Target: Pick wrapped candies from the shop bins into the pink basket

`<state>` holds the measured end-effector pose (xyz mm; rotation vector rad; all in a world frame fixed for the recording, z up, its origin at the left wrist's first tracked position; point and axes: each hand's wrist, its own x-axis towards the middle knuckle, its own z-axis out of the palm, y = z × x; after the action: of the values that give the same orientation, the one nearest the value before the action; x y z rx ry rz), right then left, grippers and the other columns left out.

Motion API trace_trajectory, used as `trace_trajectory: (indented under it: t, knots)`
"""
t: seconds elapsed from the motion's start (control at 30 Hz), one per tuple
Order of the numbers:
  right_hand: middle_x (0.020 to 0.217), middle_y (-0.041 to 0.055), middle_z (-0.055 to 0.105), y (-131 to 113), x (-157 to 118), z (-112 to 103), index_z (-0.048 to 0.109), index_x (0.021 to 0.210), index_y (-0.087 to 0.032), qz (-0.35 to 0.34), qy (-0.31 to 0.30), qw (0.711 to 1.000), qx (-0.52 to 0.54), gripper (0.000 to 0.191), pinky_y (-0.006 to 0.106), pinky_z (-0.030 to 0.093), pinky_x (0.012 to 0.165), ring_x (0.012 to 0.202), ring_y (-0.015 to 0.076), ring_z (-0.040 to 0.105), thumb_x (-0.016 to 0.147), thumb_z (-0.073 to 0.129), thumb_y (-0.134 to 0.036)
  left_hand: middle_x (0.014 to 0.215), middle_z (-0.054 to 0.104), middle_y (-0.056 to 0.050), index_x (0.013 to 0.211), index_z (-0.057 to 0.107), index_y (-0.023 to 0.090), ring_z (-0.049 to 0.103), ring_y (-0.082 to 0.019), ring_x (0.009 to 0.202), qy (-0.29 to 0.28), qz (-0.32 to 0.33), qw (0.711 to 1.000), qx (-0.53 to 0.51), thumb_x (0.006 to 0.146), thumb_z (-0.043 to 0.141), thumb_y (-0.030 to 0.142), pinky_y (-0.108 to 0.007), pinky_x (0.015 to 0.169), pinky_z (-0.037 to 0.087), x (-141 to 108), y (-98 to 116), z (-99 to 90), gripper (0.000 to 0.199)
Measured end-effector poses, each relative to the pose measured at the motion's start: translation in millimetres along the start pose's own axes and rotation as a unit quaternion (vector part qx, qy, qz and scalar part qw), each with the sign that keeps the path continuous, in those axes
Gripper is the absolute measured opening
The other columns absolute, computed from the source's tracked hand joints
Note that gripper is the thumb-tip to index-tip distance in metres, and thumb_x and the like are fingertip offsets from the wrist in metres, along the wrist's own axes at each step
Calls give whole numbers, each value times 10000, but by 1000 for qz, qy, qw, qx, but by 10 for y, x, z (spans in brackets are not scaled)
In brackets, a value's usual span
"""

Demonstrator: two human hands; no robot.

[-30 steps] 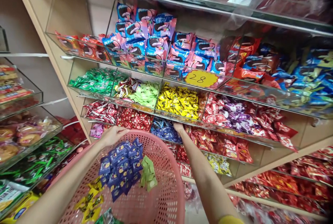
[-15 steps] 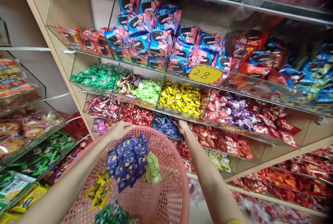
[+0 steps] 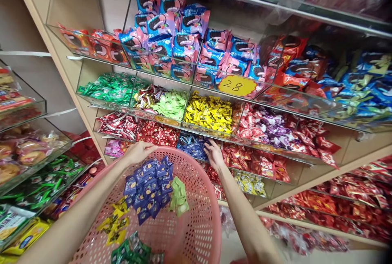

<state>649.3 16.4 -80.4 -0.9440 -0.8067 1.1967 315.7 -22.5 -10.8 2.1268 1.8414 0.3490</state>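
A pink perforated plastic basket [image 3: 211, 223] sits in front of me, tilted toward the shelves. My left hand [image 3: 141, 152] is closed over its far left rim. Inside lie blue-purple wrapped candies [image 3: 150, 188], light green ones [image 3: 179, 198], yellow ones [image 3: 114, 221] and dark green ones [image 3: 131, 251]. My right hand [image 3: 214, 154] is at the front of a shelf compartment of blue wrapped candies [image 3: 190, 144]. Its fingers look bent and slightly apart, and no candy shows in them. The palm is turned away from view.
Clear-fronted shelves hold green candies [image 3: 107, 88], yellow candies [image 3: 210, 112], red candies [image 3: 157, 134] and purple candies [image 3: 274, 129]. Blue-and-pink cookie packs [image 3: 183, 47] fill the shelf above, beside a yellow price tag [image 3: 237, 86]. Another shelf unit with wrapped pastries [image 3: 18, 162] stands at the left.
My right hand has drawn back slightly from among the blue candies, and more of its fingers show. The left hand stays on the basket rim. The view has shifted slightly.
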Motion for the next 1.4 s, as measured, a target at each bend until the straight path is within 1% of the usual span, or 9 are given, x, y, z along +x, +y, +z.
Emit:
trace_trajectory:
  t: [0.17,0.33,0.43,0.6,0.73,0.87,1.07,1.23,1.4]
  knots:
    - [1210,4,511,27,-48,-61,581,1023,-272,-19,8,998,-59,477,309,385,896,1136,169,441,551,577,-203,918,669,47,1020,625,346,605,-204,860,-10,21,1000,-9,761,312,639,-233,671,390,14,134,-2,501]
    - [1225,47,516,-15,83,-36,577,1064,-236,-17,-5,995,-95,524,352,298,979,1190,191,396,543,557,-193,918,666,57,997,636,343,608,-180,819,-8,51,999,-18,765,308,634,-223,663,383,39,196,30,495]
    - [1241,38,510,-41,48,-30,578,1078,-231,-23,-10,994,-107,527,386,253,1009,1206,202,375,554,552,-195,932,663,55,998,635,343,605,-183,835,-6,45,999,-19,762,313,632,-226,676,385,27,178,22,492]
    - [1291,-15,466,-122,-307,-86,578,1097,-269,-55,-70,989,-114,482,380,170,1056,1257,171,304,622,573,-187,934,664,47,1021,623,355,601,-205,870,-1,27,1000,-10,764,312,624,-240,681,390,-11,112,1,485]
    - [1300,-16,458,-348,-731,-100,588,1092,-275,-54,-94,992,-65,432,381,147,1069,1268,167,292,668,596,-190,941,662,48,1034,616,365,598,-212,888,0,21,1000,-13,757,318,635,-241,691,395,-2,76,20,488]
    - [1305,-7,453,-672,-1116,-41,596,1084,-264,-24,-90,995,30,365,377,195,1066,1236,175,351,724,579,-203,914,667,44,1012,629,356,604,-202,852,-2,30,999,-19,747,310,659,-236,687,393,34,116,33,513]
    - [1285,-12,474,-951,-1502,201,636,965,-263,56,-131,976,164,209,485,310,1003,1210,206,388,787,527,-252,897,668,34,998,638,344,602,-197,845,-10,49,999,-14,755,311,644,-223,650,385,56,307,14,506]
    - [1129,53,598,-905,-1659,521,606,1038,-181,155,-182,957,163,286,411,354,998,1073,168,524,755,580,-150,861,670,35,994,643,337,602,-193,826,-1,71,997,-18,758,320,638,-215,656,380,49,374,29,500]
    - [925,21,670,-710,-1603,761,644,923,-150,211,-178,951,142,227,282,440,926,834,100,619,703,635,-93,721,655,42,943,656,327,595,-167,695,7,78,997,-9,767,295,643,-212,601,356,18,362,39,511]
